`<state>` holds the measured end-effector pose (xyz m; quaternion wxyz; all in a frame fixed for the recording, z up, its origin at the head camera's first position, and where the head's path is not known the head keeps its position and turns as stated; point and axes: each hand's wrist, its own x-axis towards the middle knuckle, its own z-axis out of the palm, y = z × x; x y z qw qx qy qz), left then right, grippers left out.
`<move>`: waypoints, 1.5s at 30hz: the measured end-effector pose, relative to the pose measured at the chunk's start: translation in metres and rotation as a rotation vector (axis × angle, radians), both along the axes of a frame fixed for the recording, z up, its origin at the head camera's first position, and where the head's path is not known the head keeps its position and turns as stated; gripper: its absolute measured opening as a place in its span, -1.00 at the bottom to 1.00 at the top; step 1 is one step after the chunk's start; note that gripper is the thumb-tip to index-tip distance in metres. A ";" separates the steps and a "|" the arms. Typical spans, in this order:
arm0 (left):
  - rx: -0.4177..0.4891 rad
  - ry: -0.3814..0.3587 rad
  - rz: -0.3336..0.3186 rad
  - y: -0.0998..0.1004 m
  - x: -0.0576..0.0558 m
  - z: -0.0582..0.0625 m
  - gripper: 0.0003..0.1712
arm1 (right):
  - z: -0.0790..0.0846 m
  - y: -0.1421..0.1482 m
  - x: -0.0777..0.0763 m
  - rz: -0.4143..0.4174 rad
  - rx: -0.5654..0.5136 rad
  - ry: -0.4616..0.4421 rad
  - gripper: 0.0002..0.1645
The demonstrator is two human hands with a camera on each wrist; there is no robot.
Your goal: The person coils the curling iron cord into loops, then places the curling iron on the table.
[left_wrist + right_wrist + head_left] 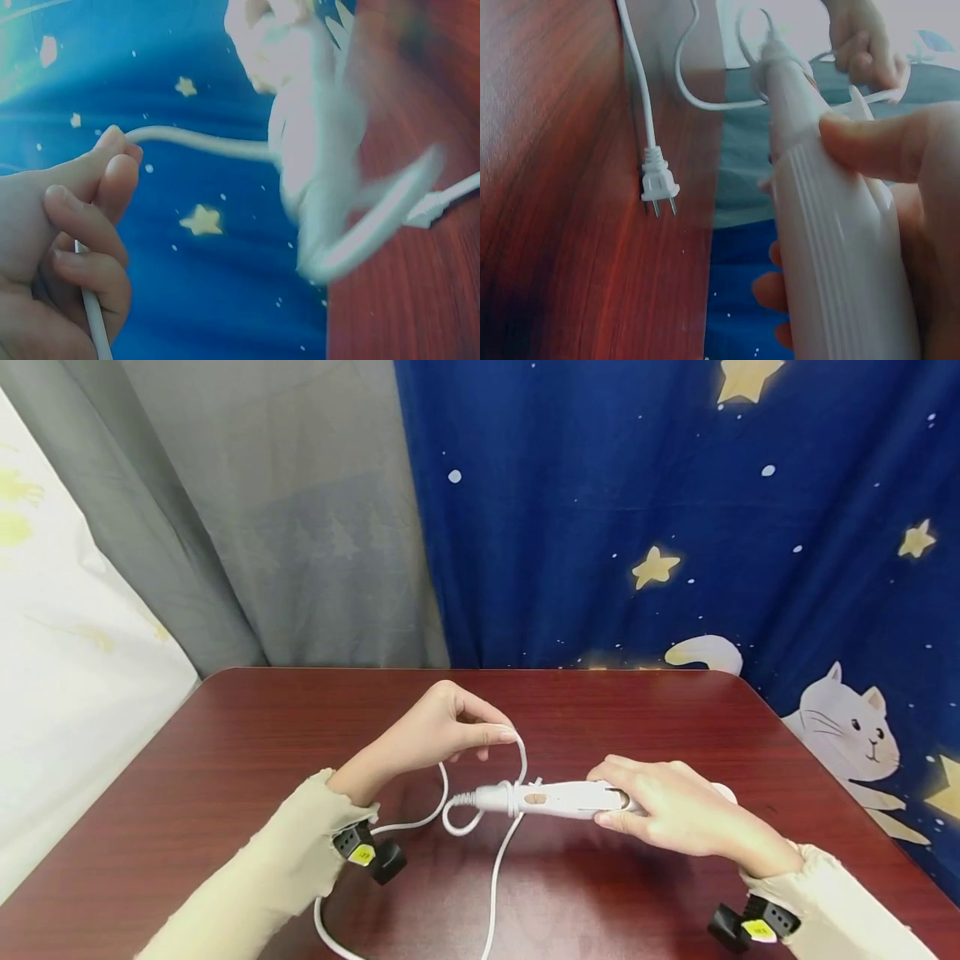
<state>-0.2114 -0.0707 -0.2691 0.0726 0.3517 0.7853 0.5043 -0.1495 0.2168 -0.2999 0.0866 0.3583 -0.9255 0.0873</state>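
Observation:
My right hand grips the body of a white hair iron, its narrow cord end pointing left. The right wrist view shows the thumb lying along the ribbed casing, with fingertips showing past the far side. White cord loops around the handle near its cord end. Up and left of that loop, my left hand pinches the cord between thumb and index finger. Another stretch of cord runs behind its curled lower fingers in the left wrist view. The iron's far end is mostly hidden by my right hand.
A dark red wooden table lies beneath both hands. The two-pin plug rests on it, and loose cord trails toward the near edge. A blue star-patterned curtain and a grey one hang behind.

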 end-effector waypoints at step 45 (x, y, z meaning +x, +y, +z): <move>0.078 -0.115 -0.138 -0.011 0.011 -0.070 -0.62 | 0.016 -0.008 0.011 -0.217 -0.397 0.197 -0.59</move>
